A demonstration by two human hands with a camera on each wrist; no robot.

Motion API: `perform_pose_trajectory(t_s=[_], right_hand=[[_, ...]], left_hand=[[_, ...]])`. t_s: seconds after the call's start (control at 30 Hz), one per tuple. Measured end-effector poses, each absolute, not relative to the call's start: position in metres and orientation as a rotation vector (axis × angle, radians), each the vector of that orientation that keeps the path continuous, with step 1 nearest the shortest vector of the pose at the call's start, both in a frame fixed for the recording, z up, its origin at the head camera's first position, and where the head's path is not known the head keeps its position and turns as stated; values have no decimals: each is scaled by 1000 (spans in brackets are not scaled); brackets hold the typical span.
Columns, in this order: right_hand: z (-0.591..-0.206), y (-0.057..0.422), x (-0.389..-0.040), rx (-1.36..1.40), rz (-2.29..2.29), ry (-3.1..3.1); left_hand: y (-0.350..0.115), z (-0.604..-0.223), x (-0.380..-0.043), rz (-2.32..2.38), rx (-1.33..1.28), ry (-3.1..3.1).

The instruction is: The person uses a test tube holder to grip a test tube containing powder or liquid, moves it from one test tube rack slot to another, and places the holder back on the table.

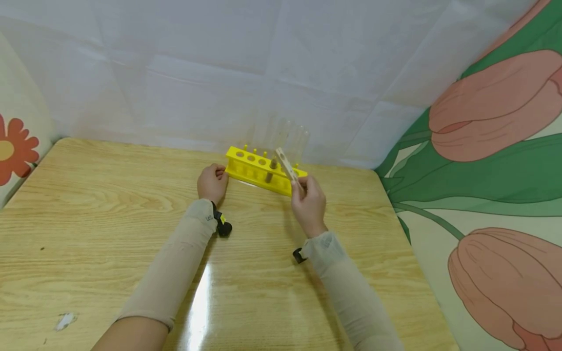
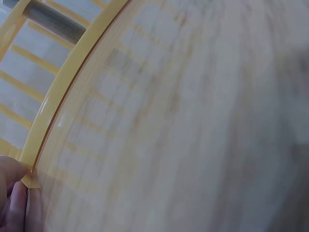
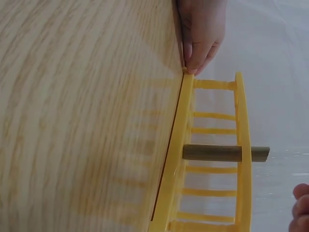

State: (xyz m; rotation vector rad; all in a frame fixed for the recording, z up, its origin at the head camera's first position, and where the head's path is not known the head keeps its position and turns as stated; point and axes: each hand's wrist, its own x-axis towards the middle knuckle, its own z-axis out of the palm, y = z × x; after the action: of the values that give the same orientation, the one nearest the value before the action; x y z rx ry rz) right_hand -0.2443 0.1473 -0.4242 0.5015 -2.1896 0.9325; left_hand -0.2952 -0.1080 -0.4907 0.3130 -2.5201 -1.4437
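Note:
A yellow test tube rack (image 1: 246, 170) stands on the table near the white backdrop. At its left end my left hand (image 1: 212, 184) pinches the base corner; the left wrist view shows the thumb and fingers (image 2: 12, 176) right at that corner. One test tube (image 3: 212, 152) in the rack has grey-brown contents and clear glass above. My right hand (image 1: 309, 202) grips a pale wooden test tube holder (image 1: 286, 165), whose upper end overlaps this tube in the head view. Only the right fingertips (image 3: 300, 212) show in the right wrist view.
Clear test tubes (image 1: 303, 139) stand upright at the rack's right part. A white cloth (image 1: 184, 87) hangs directly behind the rack. The wood-grain table (image 1: 110, 195) stretches toward me, and a tulip-patterned cloth (image 1: 496, 185) borders it on the right.

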Motion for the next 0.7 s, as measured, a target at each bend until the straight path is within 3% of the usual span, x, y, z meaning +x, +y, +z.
perform_pose_trajectory(t_s=[0.7], right_hand=[[-440, 147, -237, 464, 887, -2473]], left_hand=[[-107, -489, -296, -1453, 339, -2522]])
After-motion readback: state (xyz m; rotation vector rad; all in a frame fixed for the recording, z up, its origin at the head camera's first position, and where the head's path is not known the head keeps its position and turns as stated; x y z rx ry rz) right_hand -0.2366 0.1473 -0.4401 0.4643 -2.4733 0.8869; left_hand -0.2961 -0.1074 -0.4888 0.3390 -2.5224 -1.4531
